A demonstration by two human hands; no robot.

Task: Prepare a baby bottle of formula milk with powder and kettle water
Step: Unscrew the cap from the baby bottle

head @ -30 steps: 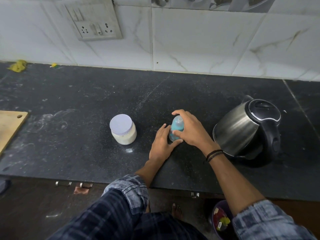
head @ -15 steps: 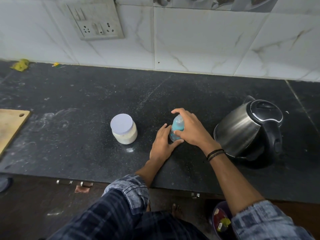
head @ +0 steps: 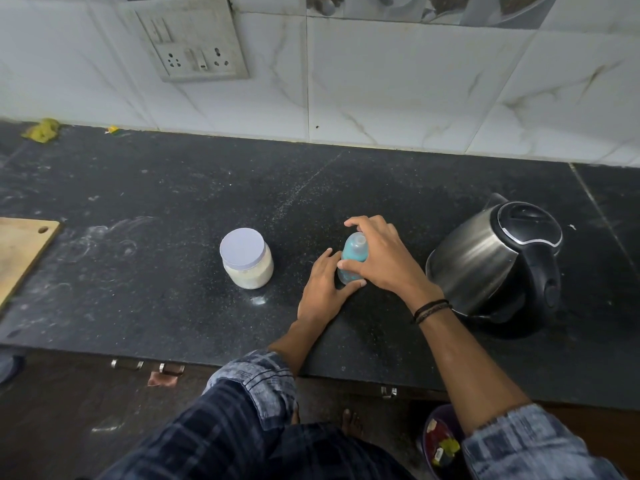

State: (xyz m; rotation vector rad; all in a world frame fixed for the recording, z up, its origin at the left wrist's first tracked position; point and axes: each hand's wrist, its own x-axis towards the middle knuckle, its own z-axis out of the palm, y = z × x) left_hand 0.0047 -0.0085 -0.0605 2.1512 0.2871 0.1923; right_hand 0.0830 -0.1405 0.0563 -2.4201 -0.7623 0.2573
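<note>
A small baby bottle (head: 354, 252) with a teal collar and clear cap stands upright on the black counter (head: 166, 209). My left hand (head: 323, 291) holds its base from the left. My right hand (head: 384, 261) curls over the bottle's top and collar from the right. A jar of white powder (head: 246, 259) with a pale lilac lid stands to the bottle's left, lid on. A steel electric kettle (head: 498, 261) with a black lid and handle stands to the right, lid down.
A wooden cutting board (head: 20, 251) lies at the counter's left edge. A socket panel (head: 194, 46) is on the tiled wall. Spilled powder marks the counter in front of the jar. A small bin (head: 440, 445) stands on the floor below.
Both hands stay on the bottle. My right hand has shifted slightly around the top, and the clear cap shows more. The bottle stays in place.
</note>
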